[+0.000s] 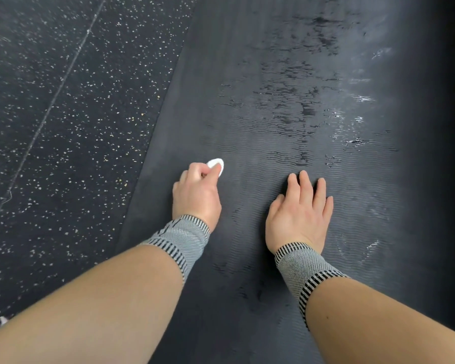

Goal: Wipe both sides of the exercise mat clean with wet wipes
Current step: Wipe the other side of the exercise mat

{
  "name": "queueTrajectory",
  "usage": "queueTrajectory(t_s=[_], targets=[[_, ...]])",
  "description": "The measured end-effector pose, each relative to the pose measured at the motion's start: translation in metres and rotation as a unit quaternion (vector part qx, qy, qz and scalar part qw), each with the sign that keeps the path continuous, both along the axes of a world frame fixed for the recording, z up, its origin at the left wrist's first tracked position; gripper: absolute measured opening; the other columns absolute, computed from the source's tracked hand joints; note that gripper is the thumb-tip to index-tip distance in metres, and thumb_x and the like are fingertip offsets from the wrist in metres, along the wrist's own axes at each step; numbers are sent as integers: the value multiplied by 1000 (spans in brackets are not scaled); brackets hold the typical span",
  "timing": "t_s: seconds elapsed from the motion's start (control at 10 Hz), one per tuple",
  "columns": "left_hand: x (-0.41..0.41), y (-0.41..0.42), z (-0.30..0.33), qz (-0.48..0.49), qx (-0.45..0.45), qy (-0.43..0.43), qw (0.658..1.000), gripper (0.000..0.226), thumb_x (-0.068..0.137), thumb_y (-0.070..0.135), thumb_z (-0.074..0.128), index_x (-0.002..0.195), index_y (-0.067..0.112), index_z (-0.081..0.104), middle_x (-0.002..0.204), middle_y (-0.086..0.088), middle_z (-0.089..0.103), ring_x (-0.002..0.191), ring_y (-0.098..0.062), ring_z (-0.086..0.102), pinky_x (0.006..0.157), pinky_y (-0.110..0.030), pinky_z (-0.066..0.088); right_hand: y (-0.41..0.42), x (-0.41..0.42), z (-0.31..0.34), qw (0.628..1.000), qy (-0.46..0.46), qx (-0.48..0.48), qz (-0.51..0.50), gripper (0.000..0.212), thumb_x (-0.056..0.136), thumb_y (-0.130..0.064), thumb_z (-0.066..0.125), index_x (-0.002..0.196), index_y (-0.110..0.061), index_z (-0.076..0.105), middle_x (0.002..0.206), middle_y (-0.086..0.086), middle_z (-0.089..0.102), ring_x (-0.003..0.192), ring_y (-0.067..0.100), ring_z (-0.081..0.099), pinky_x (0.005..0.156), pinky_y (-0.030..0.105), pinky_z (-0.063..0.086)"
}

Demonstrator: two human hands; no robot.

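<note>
A dark grey ribbed exercise mat point(260, 106) lies on the floor and runs away from me. Wet, darker streaks and shiny patches cover its middle and right part. My left hand point(196, 195) is near the mat's left edge, its fingers curled around a small wadded white wet wipe point(217, 164) that sticks out past the fingertips and touches the mat. My right hand point(300, 211) lies flat on the mat with the fingers straight and spread. Both wrists wear grey and black striped knit bands.
Black rubber flooring point(63, 114) with pale speckles lies to the left of the mat, crossed by a thin seam line. A small pale scrap point(2, 320) shows at the bottom left edge. The mat's right side fades into shadow.
</note>
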State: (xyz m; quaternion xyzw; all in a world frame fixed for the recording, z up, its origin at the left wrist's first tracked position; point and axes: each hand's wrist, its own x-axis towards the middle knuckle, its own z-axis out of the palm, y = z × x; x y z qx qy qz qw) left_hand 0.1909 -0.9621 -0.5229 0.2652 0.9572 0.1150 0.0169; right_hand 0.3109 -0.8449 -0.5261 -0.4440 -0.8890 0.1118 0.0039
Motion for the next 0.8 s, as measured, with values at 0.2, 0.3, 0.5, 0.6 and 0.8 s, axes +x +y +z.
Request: queueTrajectory(t_s=[0.2, 0.3, 0.5, 0.6, 0.8], targets=[[-61, -44, -6, 277, 22, 11, 961, 23, 89, 27, 47, 98, 46, 56, 115, -4, 59, 103, -31, 57, 90, -43, 48, 0, -1, -1, 1000, -6, 1, 1, 54, 93, -36, 28, 144, -18, 34, 153, -1, 28, 142, 29, 12, 116, 45, 6], [-53, -31, -5, 258, 57, -5, 964, 29, 90, 25, 50, 85, 53, 53, 107, -2, 59, 96, -30, 59, 87, -45, 51, 0, -1, -1, 1000, -3, 1, -3, 53, 93, -35, 30, 143, -18, 34, 153, -1, 28, 142, 29, 12, 116, 45, 5], [12, 27, -1, 70, 67, -33, 995, 41, 78, -2, 58, 115, 14, 65, 109, -13, 58, 94, -35, 56, 74, -41, 46, -1, -1, -2, 1000, 6, 10, -8, 51, 93, -33, 33, 142, -17, 37, 152, 0, 31, 142, 30, 15, 115, 46, 7], [23, 29, 4, -23, 136, -39, 990, 39, 80, -3, 64, 113, 17, 63, 96, -7, 58, 83, -29, 53, 74, -42, 50, -1, 0, -2, 1000, 17, 10, -9, 50, 93, -32, 35, 141, -17, 38, 151, 0, 32, 141, 30, 16, 115, 46, 8], [-55, -24, -9, 195, 60, 15, 979, 33, 86, 10, 49, 117, 14, 61, 118, -13, 58, 104, -36, 57, 82, -42, 46, -1, -1, -2, 1000, 16, 13, -8, 51, 93, -33, 33, 141, -16, 38, 151, 1, 32, 141, 31, 17, 115, 46, 8]])
